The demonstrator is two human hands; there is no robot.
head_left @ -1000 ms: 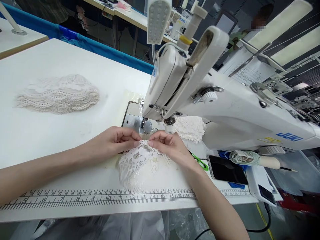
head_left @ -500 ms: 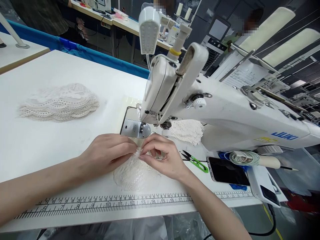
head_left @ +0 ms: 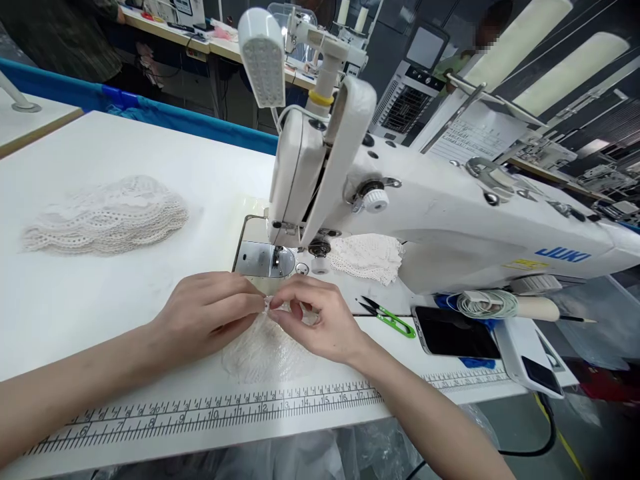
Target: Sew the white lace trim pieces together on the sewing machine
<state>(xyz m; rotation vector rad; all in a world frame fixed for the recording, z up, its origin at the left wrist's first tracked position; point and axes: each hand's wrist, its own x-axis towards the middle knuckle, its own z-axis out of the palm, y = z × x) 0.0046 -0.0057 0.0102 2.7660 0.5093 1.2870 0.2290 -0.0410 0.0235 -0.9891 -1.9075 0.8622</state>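
Note:
A piece of white lace (head_left: 267,350) lies on the table just in front of the sewing machine (head_left: 425,207). My left hand (head_left: 213,313) pinches its upper edge from the left. Close beside it, my right hand (head_left: 317,313) pinches the same edge between thumb and index finger, so the fingertips of both hands almost meet. Behind the fingers is the metal needle plate (head_left: 263,259), with the presser foot (head_left: 277,259) above it. Part of the lace is hidden under my hands.
A stack of lace pieces (head_left: 107,217) lies at left, and more lace (head_left: 367,257) sits under the machine arm. Green thread snips (head_left: 393,320), a phone (head_left: 455,332) and a white power bank (head_left: 525,367) lie at right. A ruler strip (head_left: 240,413) runs along the front edge.
The camera view has shifted slightly, moving the machine left in the picture. Both hands still pinch the lace edge, their fingertips staying close together.

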